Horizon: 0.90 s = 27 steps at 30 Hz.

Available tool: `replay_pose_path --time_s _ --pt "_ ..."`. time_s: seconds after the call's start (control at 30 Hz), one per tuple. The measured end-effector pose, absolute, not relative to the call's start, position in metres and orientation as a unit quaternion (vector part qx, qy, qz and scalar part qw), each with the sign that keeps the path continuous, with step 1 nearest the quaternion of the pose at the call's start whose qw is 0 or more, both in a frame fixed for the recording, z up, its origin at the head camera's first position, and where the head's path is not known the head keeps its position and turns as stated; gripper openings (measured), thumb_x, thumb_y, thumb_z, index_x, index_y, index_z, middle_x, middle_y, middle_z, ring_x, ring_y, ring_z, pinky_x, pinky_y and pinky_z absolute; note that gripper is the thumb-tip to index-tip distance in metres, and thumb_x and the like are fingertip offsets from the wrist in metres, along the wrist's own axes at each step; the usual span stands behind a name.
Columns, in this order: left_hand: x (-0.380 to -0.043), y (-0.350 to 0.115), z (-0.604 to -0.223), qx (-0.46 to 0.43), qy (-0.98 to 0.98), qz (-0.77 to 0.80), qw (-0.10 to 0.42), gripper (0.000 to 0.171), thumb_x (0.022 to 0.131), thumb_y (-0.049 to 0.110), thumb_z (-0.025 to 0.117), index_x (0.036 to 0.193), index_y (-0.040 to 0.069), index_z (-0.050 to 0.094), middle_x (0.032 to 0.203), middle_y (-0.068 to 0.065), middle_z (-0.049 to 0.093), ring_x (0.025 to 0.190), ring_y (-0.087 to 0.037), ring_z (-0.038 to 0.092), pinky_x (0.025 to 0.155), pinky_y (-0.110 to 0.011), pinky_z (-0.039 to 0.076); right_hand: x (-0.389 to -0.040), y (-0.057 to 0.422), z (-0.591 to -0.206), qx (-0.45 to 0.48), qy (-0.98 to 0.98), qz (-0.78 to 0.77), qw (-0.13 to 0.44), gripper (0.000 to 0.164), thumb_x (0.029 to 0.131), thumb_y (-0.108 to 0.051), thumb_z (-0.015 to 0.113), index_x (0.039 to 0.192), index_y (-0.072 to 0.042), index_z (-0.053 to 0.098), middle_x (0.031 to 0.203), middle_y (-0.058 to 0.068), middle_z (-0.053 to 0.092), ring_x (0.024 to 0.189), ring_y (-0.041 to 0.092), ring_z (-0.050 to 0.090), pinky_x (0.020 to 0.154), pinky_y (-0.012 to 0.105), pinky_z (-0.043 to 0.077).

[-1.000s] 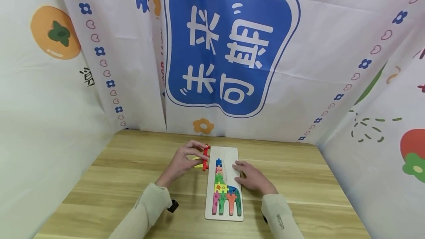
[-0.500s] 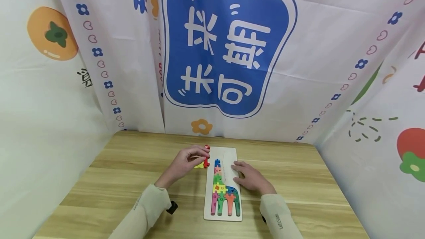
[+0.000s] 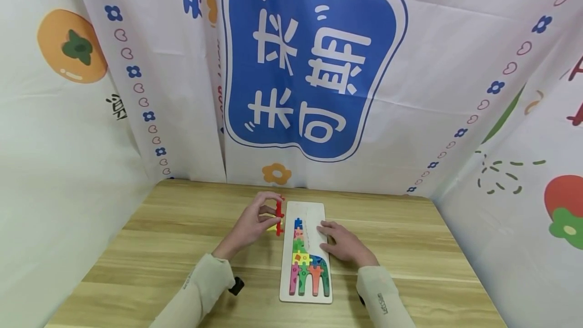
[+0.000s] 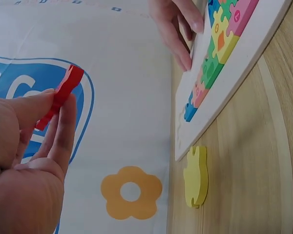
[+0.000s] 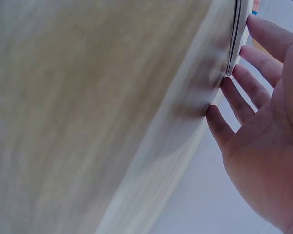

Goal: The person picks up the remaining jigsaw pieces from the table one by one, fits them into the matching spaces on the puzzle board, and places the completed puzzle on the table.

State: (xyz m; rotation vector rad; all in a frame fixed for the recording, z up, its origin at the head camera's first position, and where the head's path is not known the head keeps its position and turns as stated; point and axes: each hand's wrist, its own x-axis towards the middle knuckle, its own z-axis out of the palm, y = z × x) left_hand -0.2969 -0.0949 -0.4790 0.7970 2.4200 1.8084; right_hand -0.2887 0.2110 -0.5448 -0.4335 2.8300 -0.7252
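Note:
My left hand point(image 3: 249, 224) pinches a red puzzle piece point(image 4: 71, 82) between thumb and fingertips, beside the long left edge of a white puzzle board point(image 3: 306, 208). In the left wrist view the piece is edge-on, raised over the table. Colourful pieces point(image 3: 302, 258) fill the lower part and a narrow left strip of the board, forming legs and part of a body; its upper right recess is bare. My right hand point(image 3: 344, 243) rests on the board's right edge, fingers extended in the right wrist view. A yellow puzzle piece point(image 4: 196, 176) lies on the table, partly behind my left hand in the head view.
The wood-grain table point(image 3: 182, 247) ends at a white printed curtain point(image 3: 196, 115) behind the board. More printed fabric stands along the left and right sides.
Half a second ago my left fingers covered much of the red piece; now they are spread and more of it shows, slightly further from the board. My right hand stays at the board's edge.

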Motion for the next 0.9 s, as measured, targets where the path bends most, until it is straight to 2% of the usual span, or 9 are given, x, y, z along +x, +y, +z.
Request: replay_pose_path --time_s 0.07,0.2,0.33,0.4,0.5,0.63,0.77,0.9 --pt "-0.2970 -0.0953 -0.4794 0.242 0.775 0.583 0.008 0.055 0.097 0.000 0.069 0.144 0.020 0.049 0.149 -0.008 0.047 0.112 -0.028 0.067 0.090 -0.027 0.061 -0.2888 0.2109 -0.5446 -0.147 0.955 -0.242 0.093 0.057 0.102 -0.035 0.066 0.154 -0.019 0.050 0.166 0.006 0.039 0.153 0.036 0.035 0.121 0.060 0.033" --pt "-0.2965 -0.0952 -0.4790 0.220 0.775 0.593 0.009 0.062 0.095 0.000 0.071 0.149 0.020 0.045 0.146 -0.010 0.055 0.111 -0.026 0.068 0.092 -0.026 0.060 -0.2893 0.2110 -0.5447 -0.147 0.956 -0.237 0.094 0.057 0.103 -0.036 0.065 0.155 -0.019 0.050 0.166 0.006 0.039 0.153 0.035 0.035 0.122 0.060 0.034" --pt "-0.2967 -0.0954 -0.4793 0.209 0.771 0.600 0.025 0.048 0.097 0.005 0.071 0.142 0.013 0.055 0.130 -0.014 0.068 0.114 -0.027 0.068 0.095 -0.027 0.058 -0.2889 0.2110 -0.5450 -0.147 0.956 -0.237 0.095 0.057 0.102 -0.036 0.066 0.154 -0.019 0.050 0.166 0.006 0.039 0.153 0.035 0.035 0.122 0.060 0.034" --pt "-0.2979 -0.0967 -0.4810 0.203 0.772 0.601 0.038 0.041 0.099 0.011 0.070 0.138 0.015 0.060 0.124 -0.012 0.072 0.114 -0.027 0.069 0.094 -0.027 0.059 -0.2889 0.2109 -0.5454 -0.148 0.955 -0.237 0.094 0.057 0.102 -0.035 0.066 0.154 -0.019 0.051 0.165 0.006 0.039 0.153 0.036 0.035 0.121 0.060 0.034" --pt "-0.3005 -0.0992 -0.4839 0.198 0.772 0.601 0.057 0.035 0.102 0.018 0.067 0.137 0.020 0.064 0.123 -0.009 0.071 0.112 -0.025 0.068 0.089 -0.028 0.060 -0.2892 0.2109 -0.5469 -0.148 0.956 -0.237 0.094 0.057 0.102 -0.036 0.066 0.154 -0.019 0.051 0.165 0.006 0.039 0.153 0.035 0.036 0.121 0.060 0.034" --pt "-0.3034 -0.1024 -0.4876 0.209 0.778 0.590 0.064 0.036 0.105 0.020 0.062 0.141 0.020 0.062 0.121 -0.009 0.067 0.104 -0.022 0.066 0.083 -0.031 0.060 -0.2892 0.2109 -0.5476 -0.147 0.956 -0.237 0.095 0.057 0.102 -0.036 0.066 0.154 -0.020 0.051 0.166 0.005 0.039 0.153 0.035 0.035 0.121 0.060 0.034" --pt "-0.3051 -0.1021 -0.4877 0.204 0.777 0.592 0.057 0.039 0.101 0.020 0.069 0.139 0.014 0.061 0.115 -0.009 0.071 0.100 -0.020 0.069 0.084 -0.036 0.062 -0.2891 0.2108 -0.5468 -0.146 0.955 -0.240 0.094 0.057 0.102 -0.036 0.066 0.154 -0.019 0.051 0.166 0.006 0.039 0.153 0.035 0.035 0.121 0.060 0.034" --pt "-0.3062 -0.1009 -0.4868 0.175 0.780 0.599 0.040 0.029 0.094 0.024 0.077 0.120 0.013 0.068 0.107 -0.005 0.074 0.097 -0.018 0.071 0.083 -0.030 0.062 -0.2891 0.2103 -0.5458 -0.147 0.955 -0.241 0.093 0.057 0.102 -0.035 0.066 0.154 -0.019 0.051 0.166 0.006 0.039 0.153 0.036 0.035 0.121 0.060 0.034"
